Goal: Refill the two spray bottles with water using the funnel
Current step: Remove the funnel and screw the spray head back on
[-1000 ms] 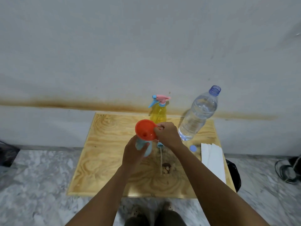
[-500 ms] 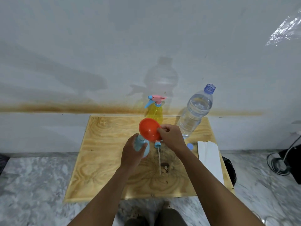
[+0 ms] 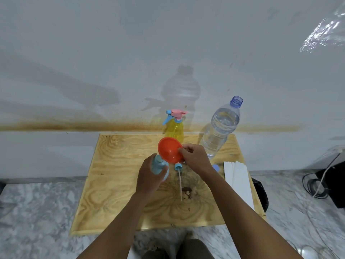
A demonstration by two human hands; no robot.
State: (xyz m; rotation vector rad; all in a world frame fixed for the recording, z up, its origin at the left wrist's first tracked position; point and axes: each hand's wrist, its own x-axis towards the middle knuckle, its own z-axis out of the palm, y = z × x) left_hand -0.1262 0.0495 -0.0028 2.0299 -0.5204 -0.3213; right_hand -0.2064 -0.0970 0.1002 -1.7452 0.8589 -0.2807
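1. Blue spray bottle (image 3: 158,166): mid wooden board (image 3: 115,174), gripped by the left hand (image 3: 149,176). I see only its neck and shoulder.
2. Orange funnel (image 3: 169,149): tilted, just right of that neck, rim pinched by the right hand (image 3: 196,157). Its spout is hidden (whether it touches the neck, I cannot tell).
3. Yellow spray bottle (image 3: 174,129): far edge, base behind the funnel.
4. Uncapped water bottle (image 3: 220,129): far right.

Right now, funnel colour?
Orange-red. The funnel, pinched by the right hand, shows best in head view.
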